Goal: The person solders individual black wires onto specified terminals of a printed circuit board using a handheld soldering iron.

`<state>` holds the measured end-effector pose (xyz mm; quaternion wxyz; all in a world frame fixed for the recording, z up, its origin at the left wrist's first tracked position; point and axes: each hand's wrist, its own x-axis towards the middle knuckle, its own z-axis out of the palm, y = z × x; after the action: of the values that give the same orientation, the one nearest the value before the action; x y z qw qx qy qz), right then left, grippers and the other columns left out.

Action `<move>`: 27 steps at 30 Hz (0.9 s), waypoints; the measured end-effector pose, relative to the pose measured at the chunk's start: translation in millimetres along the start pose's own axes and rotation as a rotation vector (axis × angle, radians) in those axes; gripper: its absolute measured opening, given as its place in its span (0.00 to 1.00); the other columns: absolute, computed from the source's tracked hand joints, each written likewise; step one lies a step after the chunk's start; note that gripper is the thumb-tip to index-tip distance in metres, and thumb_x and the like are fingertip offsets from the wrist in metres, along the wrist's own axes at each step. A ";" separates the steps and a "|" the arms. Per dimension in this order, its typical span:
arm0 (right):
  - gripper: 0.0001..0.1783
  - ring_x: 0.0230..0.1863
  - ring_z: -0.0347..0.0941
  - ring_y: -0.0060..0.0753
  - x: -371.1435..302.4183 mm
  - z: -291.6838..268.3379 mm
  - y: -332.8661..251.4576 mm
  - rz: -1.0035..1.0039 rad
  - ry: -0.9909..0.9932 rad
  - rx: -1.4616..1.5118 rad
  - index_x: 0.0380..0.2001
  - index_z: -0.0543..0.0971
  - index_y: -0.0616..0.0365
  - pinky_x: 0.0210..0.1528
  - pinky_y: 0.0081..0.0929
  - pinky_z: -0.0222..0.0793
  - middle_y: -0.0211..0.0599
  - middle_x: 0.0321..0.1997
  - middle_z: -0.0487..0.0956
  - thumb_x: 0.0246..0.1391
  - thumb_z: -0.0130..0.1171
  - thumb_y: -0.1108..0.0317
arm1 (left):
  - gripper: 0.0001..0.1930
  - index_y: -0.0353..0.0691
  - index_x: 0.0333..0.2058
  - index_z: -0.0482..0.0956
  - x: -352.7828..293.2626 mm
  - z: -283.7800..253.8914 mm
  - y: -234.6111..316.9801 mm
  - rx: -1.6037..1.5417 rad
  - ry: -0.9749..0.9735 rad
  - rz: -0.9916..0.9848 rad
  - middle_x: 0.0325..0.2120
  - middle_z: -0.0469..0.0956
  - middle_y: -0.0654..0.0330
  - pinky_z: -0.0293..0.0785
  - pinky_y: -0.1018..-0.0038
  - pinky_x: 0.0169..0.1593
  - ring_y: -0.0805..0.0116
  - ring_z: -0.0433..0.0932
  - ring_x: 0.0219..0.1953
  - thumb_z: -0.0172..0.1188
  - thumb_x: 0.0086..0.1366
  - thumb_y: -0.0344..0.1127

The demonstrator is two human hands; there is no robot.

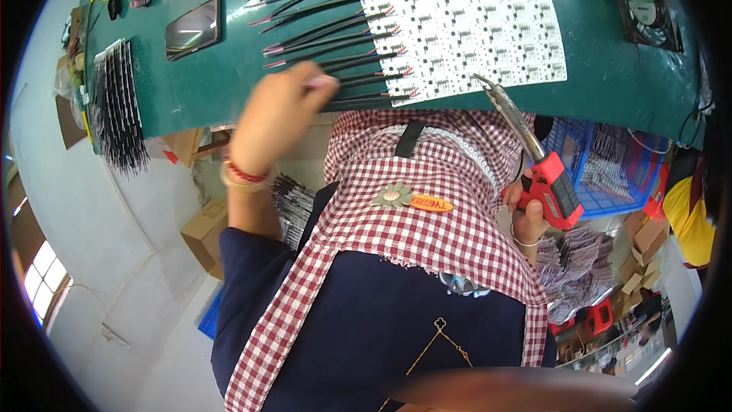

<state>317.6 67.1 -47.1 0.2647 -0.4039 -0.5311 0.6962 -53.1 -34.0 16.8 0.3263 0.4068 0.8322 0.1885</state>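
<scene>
My right hand (528, 215) grips the red handle of a soldering gun (555, 191). The gun's metal tip reaches over the near edge of a white circuit board panel (480, 27), which is covered in rows of small dark parts. Along the panel's left side lie several black cables (328, 30) with bare red and white wire ends. My left hand (284, 111) is over the table's front edge, by the loose ends of the nearest cables. Its fingers are closed in a pinch, slightly blurred; what is between them is hidden.
On the green table (229, 84) lie a phone (194, 28) and, farther left, a bundle of finished dark strips (118, 107). A black fan (645, 6) sits at the far right. Below the table's right side is a blue crate (610, 175); a cardboard box (204, 236) stands lower left.
</scene>
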 end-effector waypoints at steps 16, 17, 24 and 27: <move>0.30 0.13 0.58 0.21 32.3 14.4 -34.1 -0.393 0.100 0.159 0.48 0.64 0.64 0.18 0.21 0.60 0.32 0.16 0.65 0.59 0.46 0.45 | 0.16 0.36 0.41 0.74 258.8 41.6 109.0 0.334 0.431 0.916 0.39 0.71 0.52 0.69 0.63 0.47 0.52 0.70 0.44 0.52 0.51 0.26; 0.30 0.13 0.58 0.21 30.3 12.6 -31.7 -0.383 0.128 0.179 0.48 0.64 0.64 0.18 0.21 0.60 0.33 0.16 0.65 0.59 0.46 0.45 | 0.17 0.37 0.42 0.73 260.0 41.5 109.5 0.326 0.519 0.922 0.39 0.71 0.54 0.69 0.63 0.46 0.54 0.70 0.44 0.52 0.50 0.26; 0.29 0.12 0.57 0.21 42.3 8.5 -43.4 -0.371 0.205 0.202 0.48 0.64 0.64 0.17 0.20 0.60 0.33 0.17 0.66 0.60 0.44 0.46 | 0.23 0.37 0.37 0.72 192.6 -35.1 35.7 0.632 0.672 0.151 0.37 0.70 0.55 0.71 0.59 0.43 0.55 0.70 0.44 0.70 0.45 0.41; 0.28 0.12 0.57 0.20 60.2 10.3 -59.6 -0.355 0.163 0.246 0.47 0.64 0.64 0.16 0.20 0.60 0.32 0.18 0.66 0.61 0.43 0.46 | 0.17 0.39 0.34 0.71 189.1 -39.4 -2.8 0.620 0.704 0.250 0.35 0.69 0.55 0.67 0.63 0.40 0.57 0.69 0.42 0.66 0.51 0.41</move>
<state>273.2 127.3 -6.1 0.4724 -0.3234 -0.4818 0.6634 -168.2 113.7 -30.4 -0.1367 0.4933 0.8537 0.0954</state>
